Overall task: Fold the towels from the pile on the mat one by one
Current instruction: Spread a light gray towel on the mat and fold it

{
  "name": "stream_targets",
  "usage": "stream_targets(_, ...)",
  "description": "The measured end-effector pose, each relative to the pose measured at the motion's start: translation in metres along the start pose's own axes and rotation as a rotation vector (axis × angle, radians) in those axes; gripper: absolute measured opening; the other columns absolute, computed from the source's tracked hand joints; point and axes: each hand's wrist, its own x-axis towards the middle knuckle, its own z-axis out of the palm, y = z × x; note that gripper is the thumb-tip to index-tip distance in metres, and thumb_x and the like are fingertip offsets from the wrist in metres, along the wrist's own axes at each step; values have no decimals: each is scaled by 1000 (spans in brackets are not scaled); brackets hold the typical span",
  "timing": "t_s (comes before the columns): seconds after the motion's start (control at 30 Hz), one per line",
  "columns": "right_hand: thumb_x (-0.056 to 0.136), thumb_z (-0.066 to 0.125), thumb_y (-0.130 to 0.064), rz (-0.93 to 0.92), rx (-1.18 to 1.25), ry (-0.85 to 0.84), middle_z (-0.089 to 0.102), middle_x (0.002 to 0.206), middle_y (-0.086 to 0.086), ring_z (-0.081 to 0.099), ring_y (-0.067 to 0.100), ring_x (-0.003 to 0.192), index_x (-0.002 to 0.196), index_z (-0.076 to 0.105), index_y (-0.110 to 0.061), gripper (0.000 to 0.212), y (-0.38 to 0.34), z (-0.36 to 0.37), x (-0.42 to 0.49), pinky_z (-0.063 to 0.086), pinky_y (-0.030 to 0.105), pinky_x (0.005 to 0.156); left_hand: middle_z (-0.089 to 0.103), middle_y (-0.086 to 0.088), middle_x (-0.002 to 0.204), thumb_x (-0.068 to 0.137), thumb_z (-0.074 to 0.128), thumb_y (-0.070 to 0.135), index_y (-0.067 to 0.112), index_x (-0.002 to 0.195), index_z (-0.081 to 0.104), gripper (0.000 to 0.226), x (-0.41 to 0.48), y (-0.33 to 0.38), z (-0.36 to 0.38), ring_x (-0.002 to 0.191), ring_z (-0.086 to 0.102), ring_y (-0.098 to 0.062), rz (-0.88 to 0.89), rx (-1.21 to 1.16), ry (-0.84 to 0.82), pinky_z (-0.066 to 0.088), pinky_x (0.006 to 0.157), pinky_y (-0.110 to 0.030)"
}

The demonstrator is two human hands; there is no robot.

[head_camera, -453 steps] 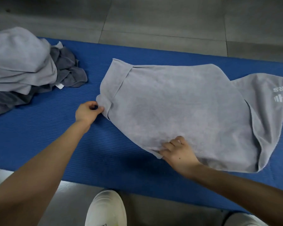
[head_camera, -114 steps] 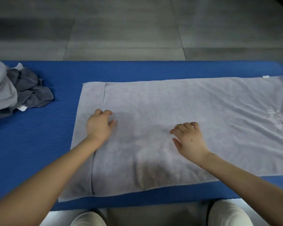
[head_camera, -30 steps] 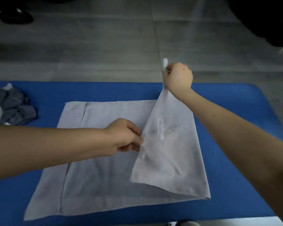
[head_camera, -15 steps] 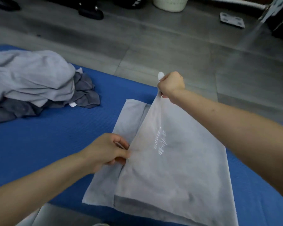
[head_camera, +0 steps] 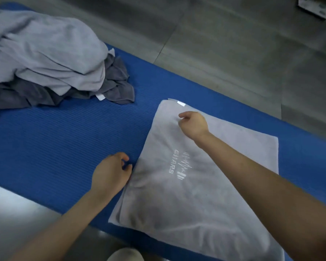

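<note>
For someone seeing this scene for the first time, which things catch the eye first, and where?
A folded light grey towel with a white logo lies on the blue mat at right, the left hand at its left edge and the right hand near its far corner. A crumpled pile of grey towels sits on the mat at upper left.
</note>
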Motion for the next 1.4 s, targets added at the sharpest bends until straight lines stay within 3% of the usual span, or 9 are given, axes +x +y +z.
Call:
stream_targets(0.2,83,63,-12,228,108,152,70,105,5,63,22,101,105,69,-12,23,113,-40,-57,46,29,88,65,-14,96,80,49,19,6,92,68,26,24,42,30,82,61,-37,588,230,166,53,67,-40)
stream_targets(0.3,85,61,-17,397,-103,353,66,114,10,59,32,102,113,65,-14,28,182,-54,-111,43,34,85,64,-14,115,82,43,28,10,101,70,37,19,66,58,105,59,-39,832,365,40,51,85,-45)
stream_targets(0.47,78,69,-21,678,-377,507,55,127,18,49,43,108,112,67,-18,34,263,-50,-197,35,46,91,53,-7,136,89,38,38,20,117,65,43,-6,65,106,127,45,-38,1188,626,-170,24,107,-50)
stream_targets(0.7,88,59,-38,854,-309,472,62,112,11,56,35,102,113,66,-24,29,298,-35,-262,33,39,87,31,-4,150,98,16,48,27,142,34,52,-3,27,112,141,22,-32,1284,787,-328,21,112,-53)
stream_targets(0.9,91,53,-29,824,-409,415,69,101,7,60,31,94,97,69,-18,20,309,-45,-265,31,35,78,29,-1,151,98,15,48,26,142,35,53,3,28,109,144,17,-24,1265,755,-348,22,113,-50)
stream_targets(1.07,91,53,-23,821,-340,470,67,105,12,60,35,95,111,60,-14,23,310,-44,-275,39,39,78,30,-5,151,98,14,51,26,142,34,55,-3,30,106,143,17,-28,1260,769,-320,22,111,-55)
stream_targets(1.23,85,48,-42,477,-473,695,68,88,9,59,35,80,89,71,-14,37,293,-32,-282,36,40,75,40,-14,145,92,33,53,30,130,51,48,-26,32,106,138,25,-32,1370,640,-314,22,110,-53)
stream_targets(1.33,87,45,-42,414,-441,763,68,94,7,58,34,84,88,71,-15,37,275,-27,-274,36,41,77,43,-11,143,84,42,50,37,120,59,43,-33,30,112,144,6,-27,1464,681,-356,17,112,-48)
stream_targets(1.4,84,56,-44,531,-445,656,64,105,9,57,35,93,99,69,-17,33,275,-27,-269,36,43,81,42,-8,144,83,40,52,40,121,58,44,-32,27,115,144,-4,-24,1471,715,-353,13,111,-52)
